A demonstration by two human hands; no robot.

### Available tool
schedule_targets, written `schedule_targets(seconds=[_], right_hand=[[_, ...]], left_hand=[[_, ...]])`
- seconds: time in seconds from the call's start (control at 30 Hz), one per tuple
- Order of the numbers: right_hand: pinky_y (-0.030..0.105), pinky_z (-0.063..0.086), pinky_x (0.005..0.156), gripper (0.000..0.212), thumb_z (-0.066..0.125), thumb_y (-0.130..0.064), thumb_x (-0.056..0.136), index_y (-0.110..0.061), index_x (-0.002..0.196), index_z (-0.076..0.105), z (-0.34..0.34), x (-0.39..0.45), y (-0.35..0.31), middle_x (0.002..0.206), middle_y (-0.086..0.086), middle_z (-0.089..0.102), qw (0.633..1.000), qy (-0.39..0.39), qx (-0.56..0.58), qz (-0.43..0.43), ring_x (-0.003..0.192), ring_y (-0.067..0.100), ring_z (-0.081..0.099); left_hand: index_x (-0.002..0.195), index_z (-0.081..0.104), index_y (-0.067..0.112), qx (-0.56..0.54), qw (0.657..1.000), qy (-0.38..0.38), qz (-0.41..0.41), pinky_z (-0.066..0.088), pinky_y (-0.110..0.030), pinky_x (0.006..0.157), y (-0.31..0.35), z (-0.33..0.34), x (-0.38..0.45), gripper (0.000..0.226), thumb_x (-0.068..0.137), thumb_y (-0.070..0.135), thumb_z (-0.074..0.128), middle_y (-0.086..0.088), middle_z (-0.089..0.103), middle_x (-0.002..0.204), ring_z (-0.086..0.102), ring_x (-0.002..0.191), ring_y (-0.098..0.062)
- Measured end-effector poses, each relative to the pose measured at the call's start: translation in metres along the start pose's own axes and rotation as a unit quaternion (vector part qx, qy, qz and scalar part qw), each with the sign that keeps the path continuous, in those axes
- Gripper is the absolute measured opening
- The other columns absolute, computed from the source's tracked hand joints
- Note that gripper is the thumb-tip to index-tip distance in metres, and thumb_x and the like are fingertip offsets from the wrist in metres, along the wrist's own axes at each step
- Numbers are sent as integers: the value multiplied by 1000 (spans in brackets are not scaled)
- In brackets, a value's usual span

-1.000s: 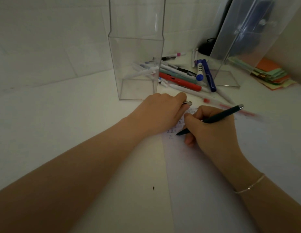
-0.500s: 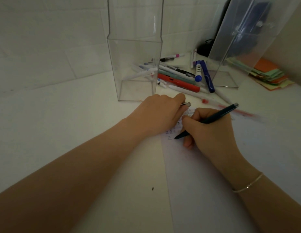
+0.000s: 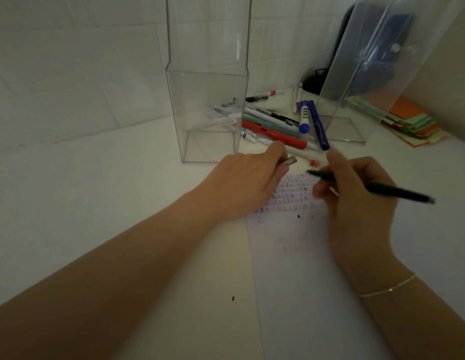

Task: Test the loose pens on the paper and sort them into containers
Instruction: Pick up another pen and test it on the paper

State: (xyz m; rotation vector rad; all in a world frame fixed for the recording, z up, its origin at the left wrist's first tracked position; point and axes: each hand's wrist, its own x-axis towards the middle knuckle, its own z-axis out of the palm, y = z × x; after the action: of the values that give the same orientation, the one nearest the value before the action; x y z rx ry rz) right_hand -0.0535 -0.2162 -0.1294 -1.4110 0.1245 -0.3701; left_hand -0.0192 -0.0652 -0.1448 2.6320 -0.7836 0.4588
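My right hand point(image 3: 356, 203) grips a dark pen point(image 3: 398, 194), lifted off the paper point(image 3: 304, 268) with its tip pointing left toward my left hand. My left hand point(image 3: 241, 183) rests on the paper's top left corner, fingers curled round a small silver pen cap point(image 3: 368, 160). Rows of small scribbles point(image 3: 291, 196) mark the paper between my hands. A pile of loose pens point(image 3: 278, 126) lies behind, among them a red pen, a blue marker and a dark blue pen. A tall clear container point(image 3: 208, 100) stands just beyond my left hand.
A second clear container point(image 3: 361, 81) stands at the back right, with a black object behind it. Coloured sticky notes point(image 3: 413, 123) lie stacked at the far right. A white tiled wall runs behind the white table point(image 3: 83, 203).
My right hand has raised the pen off the paper and swung it, so the tip now points left and the back end points right. The left hand has hardly moved.
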Motion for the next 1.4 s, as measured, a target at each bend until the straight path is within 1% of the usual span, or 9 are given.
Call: schedule_targets(seconds=[0.1, 0.2, 0.33, 0.63, 0.83, 1.03, 1.13, 1.27, 1.4], right_hand=[[26, 55, 66, 13, 65, -15, 86, -13, 73, 61, 1, 1, -1, 67, 0, 69, 995, 30, 89, 32, 67, 16, 70], [25, 55, 56, 19, 58, -11, 90, -9, 71, 59, 2, 3, -1, 63, 2, 67, 987, 33, 143, 69, 55, 17, 66], [23, 51, 47, 26, 56, -10, 91, -9, 66, 54, 1, 4, 0, 58, 3, 61, 989, 29, 129, 63, 44, 16, 58], [25, 53, 51, 26, 58, -16, 91, -13, 65, 56, -1, 3, 0, 62, 4, 65, 987, 38, 144, 52, 47, 16, 61], [24, 51, 51, 23, 66, -16, 84, -9, 64, 58, 0, 4, 2, 63, 3, 67, 998, -21, 47, 33, 43, 14, 56], [28, 51, 50, 38, 47, -20, 95, -4, 63, 59, -1, 4, 2, 64, 9, 64, 987, -51, 135, 66, 51, 20, 57], [23, 36, 41, 33, 40, -9, 97, -6, 66, 52, 5, -2, 1, 52, 1, 53, 999, -38, 31, -11, 45, 15, 44], [16, 38, 42, 29, 39, -7, 98, -7, 70, 47, 7, -9, -14, 52, -4, 46, 997, -27, 41, -51, 48, 9, 43], [22, 35, 42, 25, 43, -24, 88, -12, 66, 47, -16, -10, -41, 49, -6, 43, 993, -54, -26, -104, 48, 12, 40]], left_hand=[[104, 40, 18, -22, 1000, -12, 4, 38, -28, 48, 2, -3, -1, 16, 99, 31, 34, 12, 40, 61, 42, 48, -7], [104, 39, 19, -37, 999, -17, 13, 36, -26, 47, 2, -3, -2, 11, 98, 28, 37, 12, 40, 60, 42, 47, -8], [104, 39, 21, -30, 999, -20, 23, 36, -24, 48, 3, -5, -2, 9, 98, 27, 36, 11, 42, 61, 44, 49, -8], [100, 42, 21, -19, 999, -14, 32, 37, -25, 49, 4, -6, -2, 8, 97, 26, 37, 11, 43, 63, 44, 53, -10], [103, 48, 21, -21, 996, -5, 87, 39, -25, 55, 8, -8, 0, 17, 94, 27, 36, 13, 49, 78, 48, 64, -9], [88, 53, 20, -147, 988, 29, 38, 33, -14, 61, 19, -3, 0, 20, 92, 27, 35, 15, 44, 73, 42, 66, -2], [74, 50, 27, -271, 962, 26, -37, 37, -15, 64, 40, -3, 3, 23, 92, 24, 35, 12, 53, 67, 50, 67, -4], [73, 54, 32, -422, 898, 36, -116, 42, -11, 63, 67, -11, 0, 36, 97, 12, 36, 13, 58, 64, 55, 66, -1], [73, 53, 27, -507, 851, 28, -134, 43, -6, 62, 111, -23, 1, 41, 100, 6, 30, 15, 55, 65, 54, 62, 9]])
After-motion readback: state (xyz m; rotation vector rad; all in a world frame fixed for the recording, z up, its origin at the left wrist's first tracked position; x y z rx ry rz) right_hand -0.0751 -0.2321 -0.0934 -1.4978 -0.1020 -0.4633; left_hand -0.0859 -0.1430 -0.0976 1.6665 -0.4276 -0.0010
